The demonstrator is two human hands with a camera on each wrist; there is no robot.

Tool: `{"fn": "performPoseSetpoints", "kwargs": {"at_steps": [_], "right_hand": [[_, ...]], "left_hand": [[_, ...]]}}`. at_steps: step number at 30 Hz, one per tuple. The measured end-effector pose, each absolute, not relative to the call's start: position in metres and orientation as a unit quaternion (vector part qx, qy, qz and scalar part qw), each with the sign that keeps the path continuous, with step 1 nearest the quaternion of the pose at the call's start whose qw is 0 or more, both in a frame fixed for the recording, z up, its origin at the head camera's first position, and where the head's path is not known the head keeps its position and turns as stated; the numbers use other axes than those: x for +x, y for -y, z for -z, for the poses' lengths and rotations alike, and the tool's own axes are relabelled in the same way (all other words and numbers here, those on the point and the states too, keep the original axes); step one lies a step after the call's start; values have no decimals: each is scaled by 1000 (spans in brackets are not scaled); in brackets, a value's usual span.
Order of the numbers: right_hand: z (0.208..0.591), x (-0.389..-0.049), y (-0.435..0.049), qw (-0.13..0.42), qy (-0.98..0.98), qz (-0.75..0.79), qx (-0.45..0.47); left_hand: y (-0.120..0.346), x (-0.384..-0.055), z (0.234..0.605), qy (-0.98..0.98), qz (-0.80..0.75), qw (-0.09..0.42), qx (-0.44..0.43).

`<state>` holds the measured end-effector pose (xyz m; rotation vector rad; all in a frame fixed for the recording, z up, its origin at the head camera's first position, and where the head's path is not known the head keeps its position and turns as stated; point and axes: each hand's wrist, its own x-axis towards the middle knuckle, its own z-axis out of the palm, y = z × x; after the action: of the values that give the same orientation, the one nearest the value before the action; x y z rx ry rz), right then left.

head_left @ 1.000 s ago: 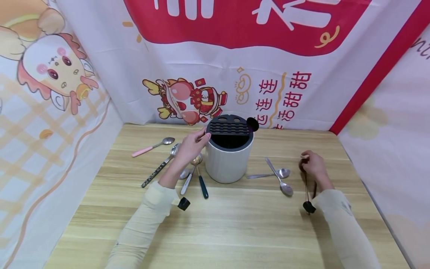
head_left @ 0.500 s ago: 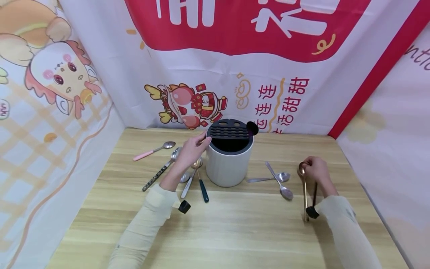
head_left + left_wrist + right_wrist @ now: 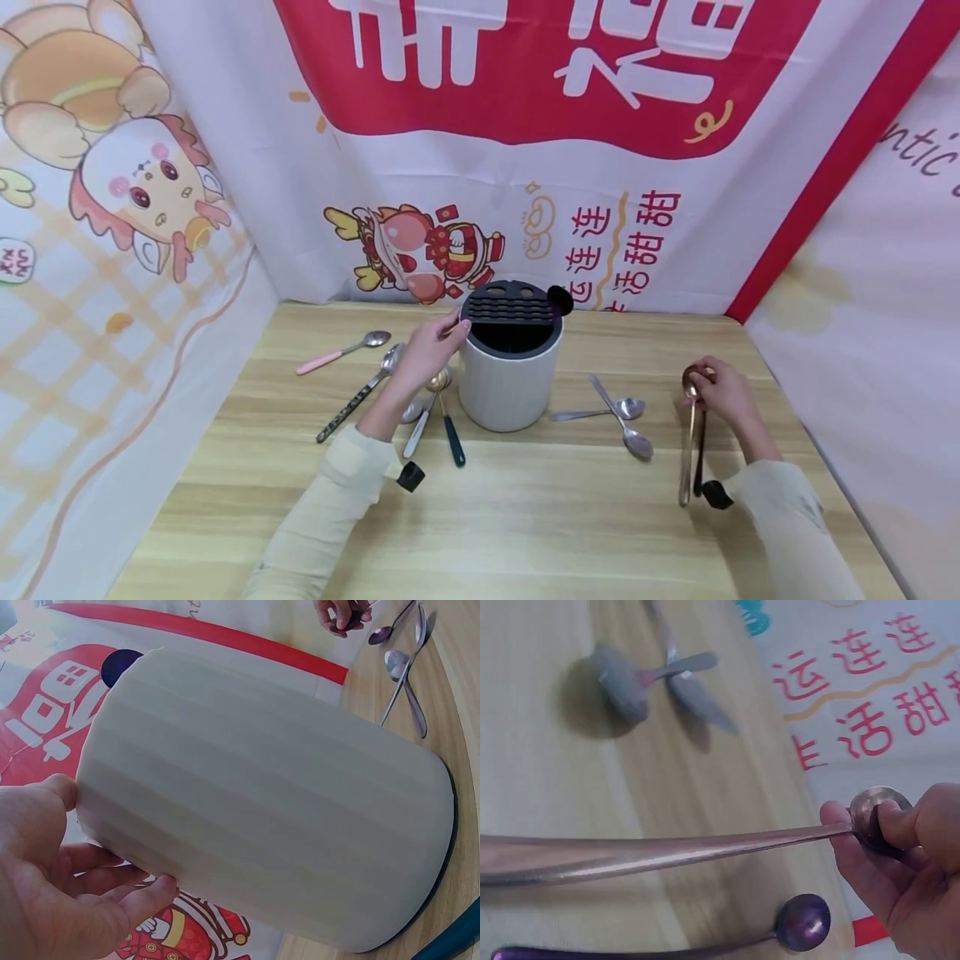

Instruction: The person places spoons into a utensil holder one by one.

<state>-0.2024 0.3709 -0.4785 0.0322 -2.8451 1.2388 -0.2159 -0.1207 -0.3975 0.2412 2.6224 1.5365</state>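
Observation:
My left hand [image 3: 429,354] holds the rim of a white ribbed utensil holder [image 3: 508,387]. Its thumb lies at the black top edge and its fingers touch the side wall, as the left wrist view shows. At the right of the table, my right hand [image 3: 726,396] pinches the round bowl of a copper-coloured spoon [image 3: 705,851] between thumb and fingers. The spoon's long handle points toward the near edge. A dark purple spoon [image 3: 804,922] lies beside it, below that hand. Whether the copper spoon's handle end touches the table cannot be seen.
Two silver spoons [image 3: 628,425] lie crossed right of the holder. Left of it are a pink-handled spoon [image 3: 322,362], a patterned-handle spoon [image 3: 348,412], a white-handled spoon [image 3: 418,429] and a dark green-handled spoon [image 3: 454,440]. Printed cloth [image 3: 420,167] hangs behind the table.
The head view has tilted up. My right hand has shifted slightly right with the copper spoon's bowl, and the purple spoon beside it shows more. My left hand stays on the holder's rim.

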Motion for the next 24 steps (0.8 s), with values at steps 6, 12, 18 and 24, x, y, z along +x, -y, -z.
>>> {"fn": "performPoseSetpoints", "kwargs": {"at_steps": [6, 12, 18, 24], "right_hand": [[468, -193, -372, -12, 850, -526, -4], [460, -189, -370, -5, 824, -566, -19], [452, -189, -363, 13, 835, -548, -36], [439, -187, -352, 36, 816, -575, -44]], "left_hand": [[121, -214, 399, -852, -515, 57, 72], [120, -215, 397, -856, -509, 52, 72], [119, -215, 396, -863, -497, 49, 70], [120, -214, 396, -861, -503, 44, 69]]}}
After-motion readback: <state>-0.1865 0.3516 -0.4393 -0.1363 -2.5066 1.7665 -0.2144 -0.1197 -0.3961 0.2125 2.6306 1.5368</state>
